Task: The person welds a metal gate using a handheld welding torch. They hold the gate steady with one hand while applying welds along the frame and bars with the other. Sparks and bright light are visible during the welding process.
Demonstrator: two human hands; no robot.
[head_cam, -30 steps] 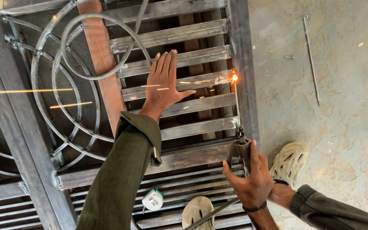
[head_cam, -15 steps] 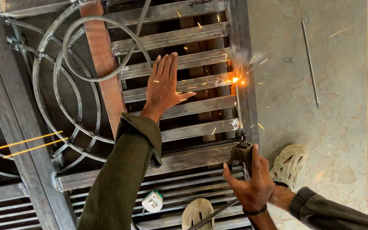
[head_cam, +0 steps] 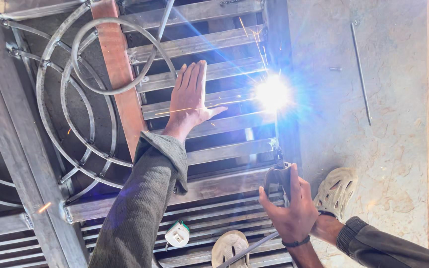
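Right now a welding arc (head_cam: 272, 93) burns on the steel gate frame (head_cam: 209, 74), bare skin close by.
Left hand (head_cam: 190, 97) lies flat and released on a slat, just at nine o'clock of the glare; right hand (head_cam: 290, 208) clenches the electrode holder (head_cam: 279, 174) at six o'clock; sparks could burn the open palm; a slip could drag the rod toward the fingers.

Single head cam, looks steeply down, close over hands, metal gate (head_cam: 209, 74).

Left hand (head_cam: 190, 99) flat, right hand (head_cam: 290, 211) clenched.
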